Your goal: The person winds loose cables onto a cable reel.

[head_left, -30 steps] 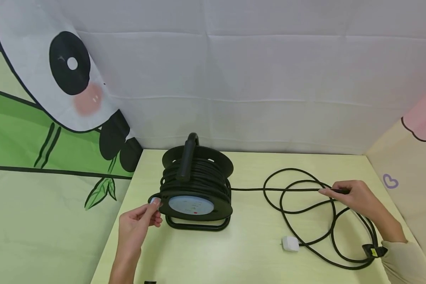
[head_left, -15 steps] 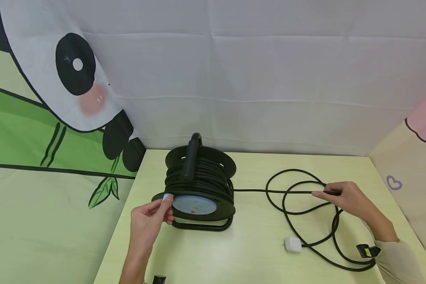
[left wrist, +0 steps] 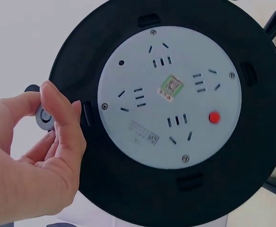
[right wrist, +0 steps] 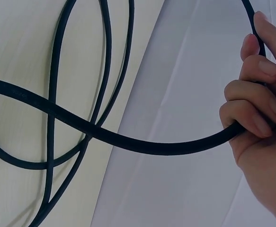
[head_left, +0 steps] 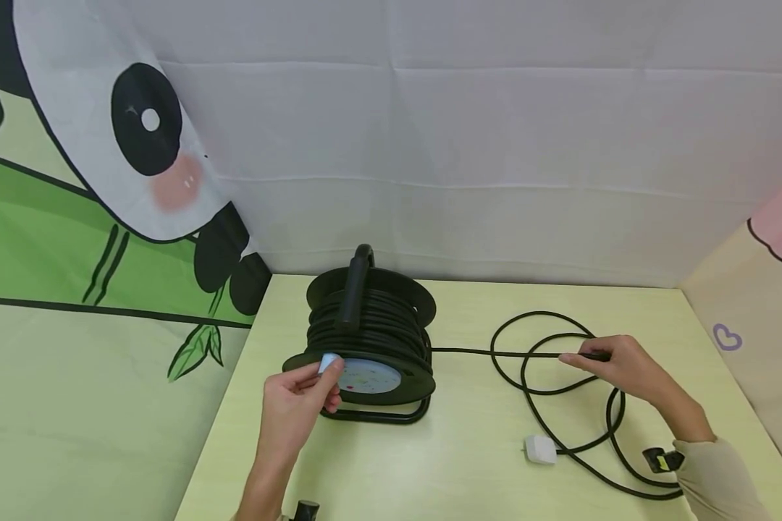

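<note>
A black cable reel stands on the table, wound with black cable, its front disc carrying a round pale-blue socket panel with a red button. My left hand pinches the small pale-blue crank knob on the disc, between thumb and fingers, at the disc's upper left in the head view. To the right, my right hand has its fingers curled round the black cable, which runs nearly straight from the reel to it. Part of the cable is hidden inside that hand.
Loose cable loops lie on the right of the pale table, ending in a white plug. A black handle rises over the reel. Printed cloth hangs along the back and sides.
My left hand has moved right with the knob, and the disc has turned clockwise. My right hand has come left toward the reel with the cable. The head view has shifted slightly.
</note>
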{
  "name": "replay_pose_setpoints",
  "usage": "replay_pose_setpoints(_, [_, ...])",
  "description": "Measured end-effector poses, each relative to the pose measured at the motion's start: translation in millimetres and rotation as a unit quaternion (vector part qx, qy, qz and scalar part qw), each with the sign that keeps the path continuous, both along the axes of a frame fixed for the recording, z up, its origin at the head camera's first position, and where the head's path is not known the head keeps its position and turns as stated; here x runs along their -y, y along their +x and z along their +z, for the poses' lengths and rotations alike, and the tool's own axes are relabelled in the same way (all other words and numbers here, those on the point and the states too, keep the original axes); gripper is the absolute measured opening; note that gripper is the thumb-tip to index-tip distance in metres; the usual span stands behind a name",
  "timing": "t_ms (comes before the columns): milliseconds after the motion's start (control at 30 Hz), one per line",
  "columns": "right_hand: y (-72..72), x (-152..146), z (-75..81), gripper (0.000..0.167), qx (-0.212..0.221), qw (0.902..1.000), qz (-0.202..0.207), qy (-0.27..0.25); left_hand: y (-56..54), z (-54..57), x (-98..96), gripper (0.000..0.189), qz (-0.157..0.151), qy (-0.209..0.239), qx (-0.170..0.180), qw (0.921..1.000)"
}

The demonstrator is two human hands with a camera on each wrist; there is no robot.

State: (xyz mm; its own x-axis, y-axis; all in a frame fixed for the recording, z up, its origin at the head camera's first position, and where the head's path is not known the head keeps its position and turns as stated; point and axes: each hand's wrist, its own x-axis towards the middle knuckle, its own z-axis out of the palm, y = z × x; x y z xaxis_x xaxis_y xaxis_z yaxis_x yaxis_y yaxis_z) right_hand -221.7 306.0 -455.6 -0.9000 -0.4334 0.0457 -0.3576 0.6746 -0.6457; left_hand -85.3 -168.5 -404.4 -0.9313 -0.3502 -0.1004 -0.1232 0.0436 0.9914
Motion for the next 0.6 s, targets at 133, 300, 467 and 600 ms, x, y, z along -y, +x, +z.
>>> replay_pose_setpoints(133, [-0.9,5.9,-2.3,0.034,-0.007,0.9999,0.012,0.000,-0.3,-0.2,-5.5,0.022,-0.017,0.010,-0.011,0.9998])
replay_pose_setpoints(300, [1.7,15.0,-6.0,0.035,-0.010,0.9996,0.028,-0.005,-0.7,-2.9,-12.0,0.020,-0.039,0.010,-0.019,0.9990])
replay_pose_setpoints(467, [3.3,21.3,-10.4,0.035,-0.011,0.9993,0.035,-0.006,0.0,-4.7,-21.2,0.023,-0.056,0.010,-0.029,0.9979])
replay_pose_setpoints(600, [9.7,30.9,-11.5,0.039,-0.026,0.9990,0.034,-0.011,0.2,-7.5,-29.3,0.026,-0.071,0.013,-0.037,0.9967])
